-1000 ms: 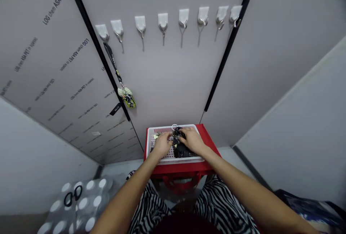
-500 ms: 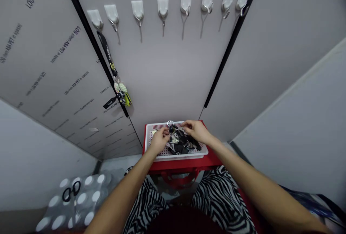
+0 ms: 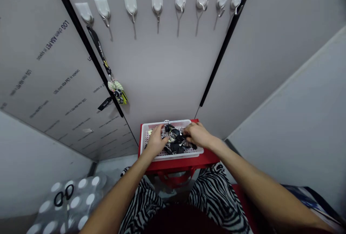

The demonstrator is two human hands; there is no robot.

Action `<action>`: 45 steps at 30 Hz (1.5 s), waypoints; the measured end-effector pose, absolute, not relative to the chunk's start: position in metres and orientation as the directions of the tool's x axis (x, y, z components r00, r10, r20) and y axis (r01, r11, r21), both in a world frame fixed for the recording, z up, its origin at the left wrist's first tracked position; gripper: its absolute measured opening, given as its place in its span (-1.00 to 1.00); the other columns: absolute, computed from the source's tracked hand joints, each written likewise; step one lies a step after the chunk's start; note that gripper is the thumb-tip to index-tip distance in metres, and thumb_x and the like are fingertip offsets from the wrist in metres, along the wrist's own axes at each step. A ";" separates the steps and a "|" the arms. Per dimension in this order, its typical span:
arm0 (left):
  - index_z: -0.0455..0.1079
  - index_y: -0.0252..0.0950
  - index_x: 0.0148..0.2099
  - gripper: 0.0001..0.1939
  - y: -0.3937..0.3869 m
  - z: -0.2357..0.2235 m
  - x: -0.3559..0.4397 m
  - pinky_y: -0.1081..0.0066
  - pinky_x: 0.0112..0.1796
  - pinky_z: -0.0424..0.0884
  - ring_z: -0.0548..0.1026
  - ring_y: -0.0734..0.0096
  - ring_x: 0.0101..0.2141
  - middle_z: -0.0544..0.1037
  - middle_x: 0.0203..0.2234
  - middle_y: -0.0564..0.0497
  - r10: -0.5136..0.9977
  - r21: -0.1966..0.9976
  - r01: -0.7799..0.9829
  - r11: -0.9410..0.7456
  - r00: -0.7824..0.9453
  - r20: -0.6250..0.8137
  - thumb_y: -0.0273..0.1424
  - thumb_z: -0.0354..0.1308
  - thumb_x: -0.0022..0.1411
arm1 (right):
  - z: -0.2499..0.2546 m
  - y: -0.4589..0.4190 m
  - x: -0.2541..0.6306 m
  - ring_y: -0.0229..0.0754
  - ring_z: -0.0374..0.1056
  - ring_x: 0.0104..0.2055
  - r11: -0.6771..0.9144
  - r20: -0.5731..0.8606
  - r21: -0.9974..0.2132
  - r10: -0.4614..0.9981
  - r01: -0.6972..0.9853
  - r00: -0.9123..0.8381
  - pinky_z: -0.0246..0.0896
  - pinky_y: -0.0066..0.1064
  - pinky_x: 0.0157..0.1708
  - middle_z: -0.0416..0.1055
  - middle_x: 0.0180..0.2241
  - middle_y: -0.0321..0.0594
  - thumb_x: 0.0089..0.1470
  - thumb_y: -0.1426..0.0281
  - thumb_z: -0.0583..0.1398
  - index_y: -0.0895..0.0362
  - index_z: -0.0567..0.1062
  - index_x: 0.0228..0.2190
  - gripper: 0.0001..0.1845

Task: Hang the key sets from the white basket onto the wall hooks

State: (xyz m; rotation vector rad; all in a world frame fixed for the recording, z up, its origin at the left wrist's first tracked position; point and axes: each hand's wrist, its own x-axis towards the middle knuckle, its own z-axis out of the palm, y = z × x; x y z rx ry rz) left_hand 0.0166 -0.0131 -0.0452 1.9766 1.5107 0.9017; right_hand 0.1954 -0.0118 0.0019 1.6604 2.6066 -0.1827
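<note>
A white plastic basket (image 3: 173,157) in front of me holds a jumble of keys (image 3: 177,148) with black heads, rings and fobs. At its left side my left hand (image 3: 156,142) has thumb and fingers around a bunch of keys (image 3: 167,129), whose metal ring (image 3: 167,122) shows at the far rim. My right hand (image 3: 198,135) reaches in from the right with curled fingers down among the black pieces. What those fingertips grip is hidden. On the leftmost wall hook hangs a black strap (image 3: 97,45) with a yellow-green charm (image 3: 119,91) and a black tag.
Several white adhesive hooks (image 3: 157,1) run in a row across the grey panel above. The basket stands on a red box or bag (image 3: 186,163) between my knees. At lower left, black-handled scissors (image 3: 63,195) lie on wrapped bottles (image 3: 75,202) with white caps.
My right hand has gone lower, its fingers curling into the pile. My left hand has opened its pinch slightly and shifted beside the keys. The whole view has moved a little.
</note>
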 end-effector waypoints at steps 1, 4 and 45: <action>0.04 -0.27 -0.06 -0.50 -0.013 -0.043 0.018 0.36 -0.16 0.09 0.17 0.37 -0.16 0.23 -0.16 -0.05 0.945 0.673 0.666 -0.322 0.186 0.268 -0.41 0.00 -0.13 | 0.002 -0.013 0.193 -0.10 0.12 -0.23 0.422 -0.133 -0.045 0.896 0.906 -0.424 -0.14 -0.27 -0.24 0.34 -0.43 -0.14 -0.31 0.41 0.11 0.13 0.38 -0.48 -0.80; -0.03 -0.28 -0.02 -0.46 -0.009 -0.039 0.023 0.31 -0.09 -0.04 0.02 0.32 -0.05 0.08 -0.06 -0.07 0.899 0.536 0.731 -0.424 0.268 0.346 -0.39 -0.02 -0.11 | -0.002 -0.016 0.181 -0.05 0.11 -0.22 0.417 -0.120 -0.001 0.902 0.909 -0.414 -0.24 -0.15 -0.19 0.33 -0.39 -0.07 -0.34 0.35 0.13 0.17 0.33 -0.34 -0.62; 0.27 -0.37 -0.30 -0.73 -0.002 -0.038 0.003 0.41 -0.22 0.13 0.25 0.37 -0.27 0.36 -0.34 -0.08 0.973 0.435 0.872 -0.224 0.174 0.152 -0.51 -0.11 -0.12 | -0.037 0.015 0.167 -0.22 0.23 -0.46 0.227 -0.061 -0.413 0.959 0.882 -0.275 0.03 -0.48 -0.49 0.35 -0.53 -0.18 -0.38 0.49 0.05 0.20 0.37 -0.51 -0.77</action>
